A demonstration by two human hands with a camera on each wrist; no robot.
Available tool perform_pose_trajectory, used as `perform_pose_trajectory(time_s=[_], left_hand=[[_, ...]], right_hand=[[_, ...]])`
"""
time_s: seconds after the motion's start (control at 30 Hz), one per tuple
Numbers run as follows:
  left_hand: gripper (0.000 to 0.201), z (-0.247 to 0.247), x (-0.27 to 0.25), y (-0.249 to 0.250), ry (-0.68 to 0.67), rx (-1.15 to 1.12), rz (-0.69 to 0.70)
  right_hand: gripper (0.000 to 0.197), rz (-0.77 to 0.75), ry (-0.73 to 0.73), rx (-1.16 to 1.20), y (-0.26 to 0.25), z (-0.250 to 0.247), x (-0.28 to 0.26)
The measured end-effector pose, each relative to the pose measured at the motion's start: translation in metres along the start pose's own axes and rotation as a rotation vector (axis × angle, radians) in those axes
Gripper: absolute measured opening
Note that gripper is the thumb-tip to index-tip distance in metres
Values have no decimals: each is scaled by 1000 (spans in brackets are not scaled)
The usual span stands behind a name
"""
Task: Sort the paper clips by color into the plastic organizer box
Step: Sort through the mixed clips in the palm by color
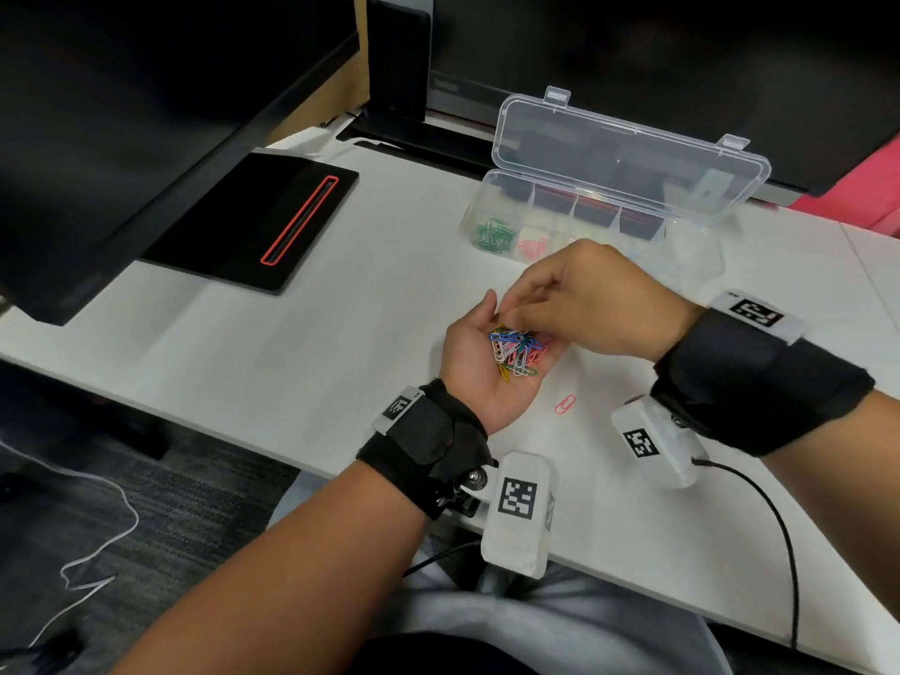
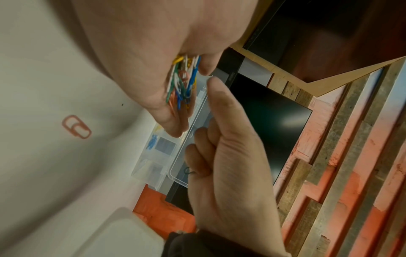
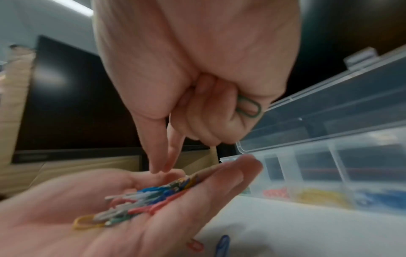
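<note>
My left hand lies palm up over the white table and carries a pile of mixed paper clips, also visible in the right wrist view as the pile. My right hand hovers over it, thumb and forefinger tips dipping to the pile's far end. Its curled outer fingers hold a green clip. The clear organizer box stands open behind, with green clips and pink clips in its left compartments. Yellow clips and blue clips fill further ones.
A loose pink clip lies on the table by my left wrist; a blue clip lies nearby. A black monitor base sits at the left, with dark screens behind. The table's front edge runs close to my forearms.
</note>
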State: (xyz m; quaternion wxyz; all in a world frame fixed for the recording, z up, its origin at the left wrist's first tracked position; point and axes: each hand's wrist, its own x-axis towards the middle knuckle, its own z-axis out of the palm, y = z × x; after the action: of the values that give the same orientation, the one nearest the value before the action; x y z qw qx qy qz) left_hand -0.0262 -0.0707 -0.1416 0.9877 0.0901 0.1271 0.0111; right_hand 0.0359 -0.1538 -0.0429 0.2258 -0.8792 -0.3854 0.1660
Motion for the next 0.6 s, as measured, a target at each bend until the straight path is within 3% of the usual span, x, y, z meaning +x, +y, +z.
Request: perform_pose_trajectory(time_s=[0.1,0.27,0.47,0.6], left_hand=[[50,1,-2,0,16,13,-6],[44,3,-3,0,44,-8,-9],[53,6,-5,-1,16,-18,-12],[49,7,-4,0,40,-11,-13]], right_hand=[[16,-29,-56,-205,1,3,2],[8,-29,-57,-250,0,9,4],[3,155,35,374,2,-4,-1],[3,282,-20,547,13,-11,-2]])
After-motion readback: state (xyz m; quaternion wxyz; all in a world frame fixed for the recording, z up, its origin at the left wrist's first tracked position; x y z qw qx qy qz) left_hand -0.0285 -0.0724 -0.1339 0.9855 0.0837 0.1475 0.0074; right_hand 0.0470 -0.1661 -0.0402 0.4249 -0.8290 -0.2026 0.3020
